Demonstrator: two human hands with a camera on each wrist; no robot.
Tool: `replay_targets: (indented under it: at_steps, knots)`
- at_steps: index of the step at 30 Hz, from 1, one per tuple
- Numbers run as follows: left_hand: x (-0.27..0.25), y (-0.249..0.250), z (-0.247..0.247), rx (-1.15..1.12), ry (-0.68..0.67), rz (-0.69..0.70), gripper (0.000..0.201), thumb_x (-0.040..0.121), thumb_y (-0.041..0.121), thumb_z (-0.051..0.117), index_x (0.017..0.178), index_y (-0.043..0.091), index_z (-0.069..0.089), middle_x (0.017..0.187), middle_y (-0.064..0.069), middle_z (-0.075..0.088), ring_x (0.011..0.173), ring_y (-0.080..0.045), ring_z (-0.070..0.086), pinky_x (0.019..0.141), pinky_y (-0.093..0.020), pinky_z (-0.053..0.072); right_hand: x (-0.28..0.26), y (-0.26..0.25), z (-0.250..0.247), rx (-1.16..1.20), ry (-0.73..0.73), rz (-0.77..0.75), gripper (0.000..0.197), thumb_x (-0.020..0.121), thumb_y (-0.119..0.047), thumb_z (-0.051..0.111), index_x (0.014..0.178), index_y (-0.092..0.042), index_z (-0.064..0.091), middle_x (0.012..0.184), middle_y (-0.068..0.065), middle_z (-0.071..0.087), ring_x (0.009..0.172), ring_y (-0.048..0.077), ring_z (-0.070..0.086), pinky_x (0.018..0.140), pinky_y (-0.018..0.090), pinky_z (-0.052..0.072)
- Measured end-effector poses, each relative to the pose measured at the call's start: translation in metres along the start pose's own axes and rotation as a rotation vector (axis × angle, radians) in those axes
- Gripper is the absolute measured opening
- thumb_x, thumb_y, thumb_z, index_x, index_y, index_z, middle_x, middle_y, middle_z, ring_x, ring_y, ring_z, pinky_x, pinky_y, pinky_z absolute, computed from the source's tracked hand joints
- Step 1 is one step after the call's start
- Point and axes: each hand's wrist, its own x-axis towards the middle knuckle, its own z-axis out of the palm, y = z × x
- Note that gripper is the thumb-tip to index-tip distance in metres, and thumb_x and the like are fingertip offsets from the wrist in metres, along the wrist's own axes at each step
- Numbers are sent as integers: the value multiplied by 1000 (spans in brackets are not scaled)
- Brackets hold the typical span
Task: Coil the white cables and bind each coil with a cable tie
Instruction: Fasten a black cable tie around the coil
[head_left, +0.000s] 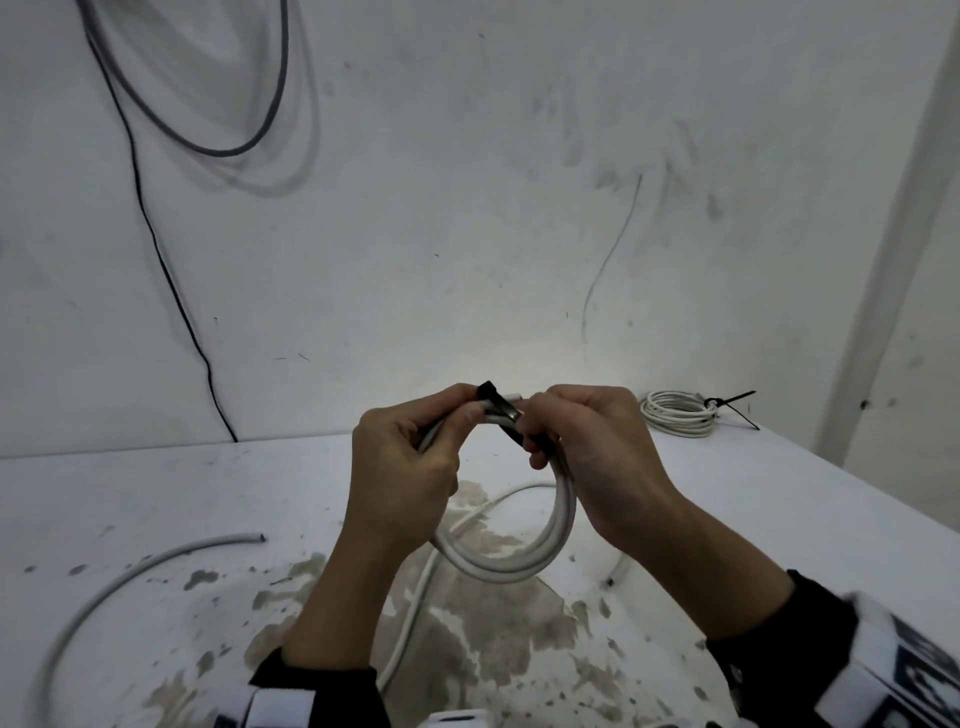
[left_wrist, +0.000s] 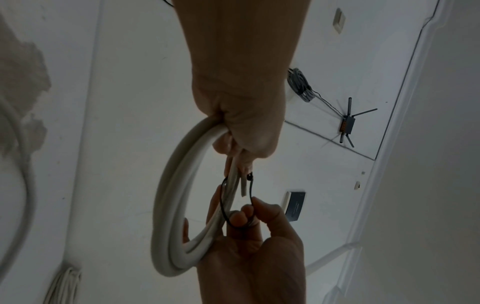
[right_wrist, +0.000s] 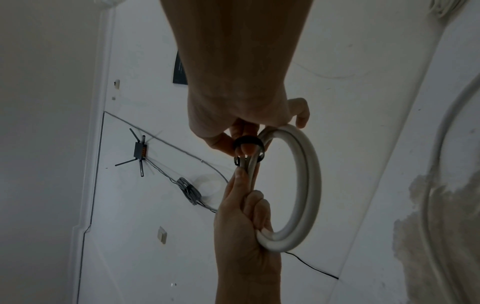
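Hands met above the stained surface (head_left: 753, 499), holding a white coil (head_left: 519, 561) upright between them. Left hand (head_left: 402, 467) had its fingers curled round the coil's top strands; right hand (head_left: 597, 457) pinched a black tie (right_wrist: 249, 144) looped loosely round those strands. Another coil (head_left: 678, 413), already tied, lay far right near the wall.

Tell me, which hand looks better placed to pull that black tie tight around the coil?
Probably the right hand: its fingers already pinch the black cable tie looped round the white coil, while the left hand grips the coil's strands together.
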Motion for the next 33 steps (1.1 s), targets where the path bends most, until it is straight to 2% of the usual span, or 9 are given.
replay_targets:
  at_steps: [3,10,17,23,28,31,33]
  knots:
    - [1,-1,0,-25,10,-35,20,85,5,61,90,22,72,33,8,39,31,-7,26,38,-12,26,0,-1,0,-15,1,1,22,76,0,58,54,4,58,56,15,49,50,15,47,49,21,41]
    - [0,-1,0,-32,11,-41,19,86,5,60,94,18,72,31,9,40,30,-6,26,38,-12,26,-2,-2,0,7,0,-7,28,76,3,57,48,-2,58,49,9,49,48,13,47,47,19,42]
    - [0,-4,-1,-31,0,-53,18,86,5,60,98,9,73,32,9,39,30,-5,26,38,-12,26,-3,-3,0,20,-15,-6,31,75,5,56,46,-5,56,55,14,50,50,15,48,48,21,41]
    - [0,-1,-1,-20,-19,18,21,85,6,61,90,23,72,32,8,39,31,-6,26,38,-12,26,-2,-2,0,-4,21,13,27,74,2,57,47,-4,57,53,11,50,49,15,46,52,25,40]
    - [0,-2,-4,85,-33,121,28,84,8,63,88,35,69,34,13,46,33,-5,30,40,-13,28,-6,-5,2,-30,-37,-12,24,79,-5,64,55,-6,65,53,2,60,52,13,54,66,29,45]
    - [-3,-4,-3,102,-68,143,26,84,8,63,94,32,68,37,17,50,34,-3,31,40,-12,29,-5,-10,4,-68,-51,-27,22,80,-11,67,59,-6,68,58,8,63,56,13,57,71,31,48]
    - [-3,-7,-2,45,-32,108,25,85,7,61,95,29,70,34,12,45,33,-4,29,40,-13,28,-1,-13,3,-94,-42,3,20,79,-9,67,59,-2,67,57,10,61,55,13,56,70,31,47]
